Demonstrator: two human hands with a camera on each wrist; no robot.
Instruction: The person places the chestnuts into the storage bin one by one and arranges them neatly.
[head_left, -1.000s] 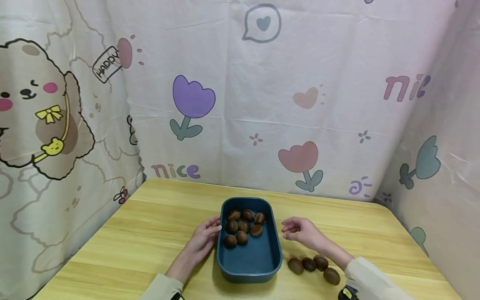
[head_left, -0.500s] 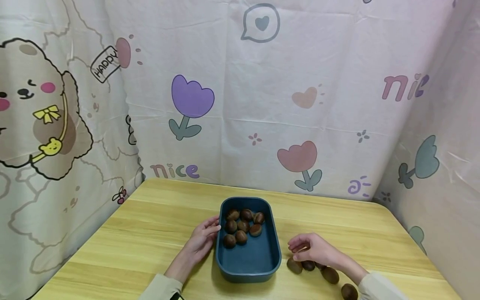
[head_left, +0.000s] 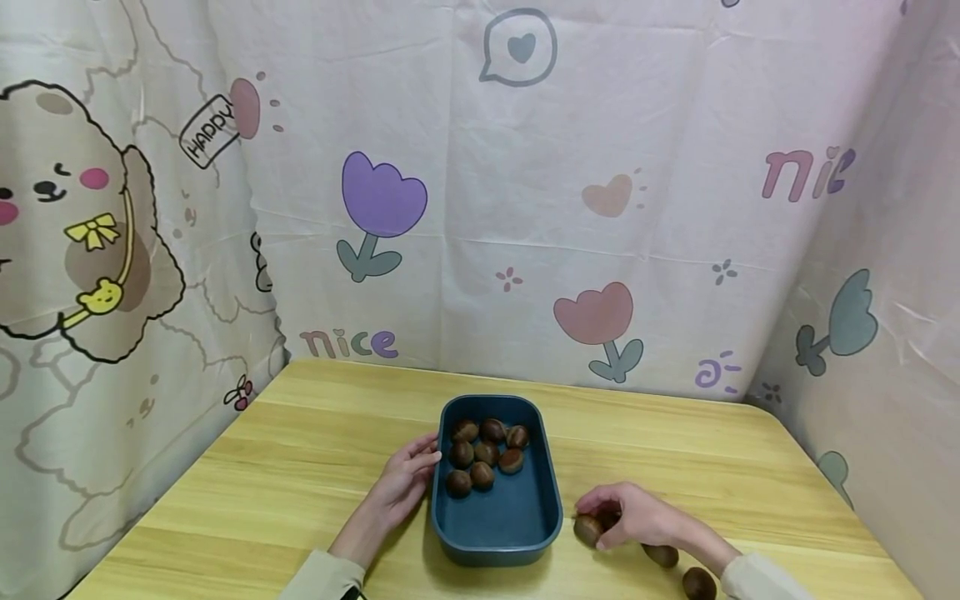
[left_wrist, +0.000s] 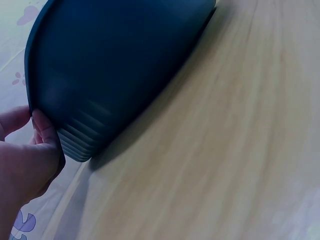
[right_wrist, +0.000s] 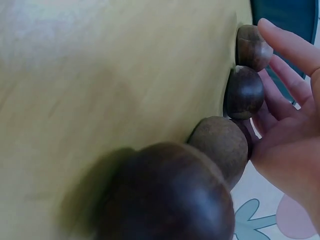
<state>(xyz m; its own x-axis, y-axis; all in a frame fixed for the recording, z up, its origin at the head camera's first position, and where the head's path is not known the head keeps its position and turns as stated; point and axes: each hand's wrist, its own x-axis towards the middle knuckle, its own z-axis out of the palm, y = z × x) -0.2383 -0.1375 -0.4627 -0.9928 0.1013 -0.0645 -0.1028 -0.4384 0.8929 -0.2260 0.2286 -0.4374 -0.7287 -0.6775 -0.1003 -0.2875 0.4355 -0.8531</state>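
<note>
On the wooden table stands a dark teal rectangular container [head_left: 498, 550] with rounded corners. Several brown chestnuts [head_left: 486, 452] lie in its far part. My left hand [head_left: 402, 485] holds the container at its left side; in the left wrist view, thumb and finger meet at its rim. To the right of the container, my right hand [head_left: 637, 517] has its thumb and fingers about the nearest chestnut [right_wrist: 254, 47], which is on the table. Another chestnut [right_wrist: 245, 92] sits right beside it, partly hidden by the hand in the head view.
More loose chestnuts lie in a row toward the right sleeve, among them one chestnut [head_left: 700, 583] at the bottom of the head view. A printed cloth [head_left: 480, 167] hangs behind and at both sides of the table [head_left: 352, 400].
My right hand has come down and toward me from beside the container's far half, and its fingers have closed about the leftmost loose chestnut. The left hand and container have stayed put.
</note>
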